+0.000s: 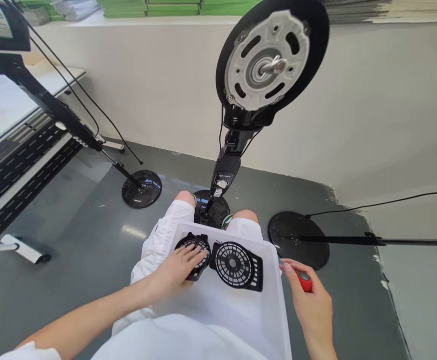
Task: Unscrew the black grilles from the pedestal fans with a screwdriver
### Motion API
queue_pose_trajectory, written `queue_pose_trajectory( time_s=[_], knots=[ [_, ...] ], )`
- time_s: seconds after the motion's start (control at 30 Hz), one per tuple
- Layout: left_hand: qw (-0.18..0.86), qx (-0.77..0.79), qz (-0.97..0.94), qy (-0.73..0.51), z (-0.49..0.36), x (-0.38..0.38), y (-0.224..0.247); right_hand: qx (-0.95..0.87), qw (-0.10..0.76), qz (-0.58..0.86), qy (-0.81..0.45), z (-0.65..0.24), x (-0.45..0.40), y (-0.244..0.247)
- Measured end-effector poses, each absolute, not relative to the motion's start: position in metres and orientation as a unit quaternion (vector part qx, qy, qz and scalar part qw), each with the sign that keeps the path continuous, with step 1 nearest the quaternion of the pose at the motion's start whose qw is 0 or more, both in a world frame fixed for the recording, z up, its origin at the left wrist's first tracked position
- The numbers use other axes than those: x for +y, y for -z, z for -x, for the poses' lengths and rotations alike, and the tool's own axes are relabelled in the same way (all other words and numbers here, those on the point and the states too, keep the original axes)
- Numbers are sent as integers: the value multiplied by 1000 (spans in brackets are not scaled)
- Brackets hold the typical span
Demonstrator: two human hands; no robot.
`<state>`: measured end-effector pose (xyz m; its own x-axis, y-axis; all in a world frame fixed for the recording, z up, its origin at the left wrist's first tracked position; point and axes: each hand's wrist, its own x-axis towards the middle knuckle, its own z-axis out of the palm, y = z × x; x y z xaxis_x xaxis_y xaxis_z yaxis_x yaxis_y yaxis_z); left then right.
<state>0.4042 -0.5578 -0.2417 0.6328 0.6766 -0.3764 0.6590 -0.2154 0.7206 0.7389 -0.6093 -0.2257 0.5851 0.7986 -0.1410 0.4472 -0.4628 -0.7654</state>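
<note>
two black round-grilled covers [233, 263] sat side by side at the far end of the white tray [248, 312]. left hand [178, 269] lay flat on the left one, fingers slightly spread. right hand [313, 302] curled round a red-handled screwdriver [305, 283], just past the right rim. bare tray floor nearer the body left room.

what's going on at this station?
Someone has a white tray on their lap. Their left hand rests on a black grille part in it; a second grille part lies alongside, untouched. Their right hand holds a red-handled tool by the tray's right edge. A black stand rises in front.
</note>
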Motion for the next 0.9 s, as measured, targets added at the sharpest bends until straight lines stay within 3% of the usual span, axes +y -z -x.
queue_pose_trajectory(
  time_s=[0.2,0.33,0.47,0.63,0.77,0.9],
  knots=[
    [669,550,-339,-367,-385,-523,201,-384,397,816,-174,-728,-605,182],
    [735,430,-177,-493,-423,-516,181,-432,400,738,-330,-697,-589,161],
    [775,328,-176,-510,-471,-517,160,-477,360,639,-485,-664,-558,154],
    [771,289,-236,-515,-487,-504,150,-417,398,642,-505,-655,-532,138],
    [728,341,-327,-497,-464,-478,142,-465,445,655,-396,-674,-523,114],
    [694,329,-537,-349,-444,-445,108,-552,467,638,-264,-691,-512,78]
  ],
)
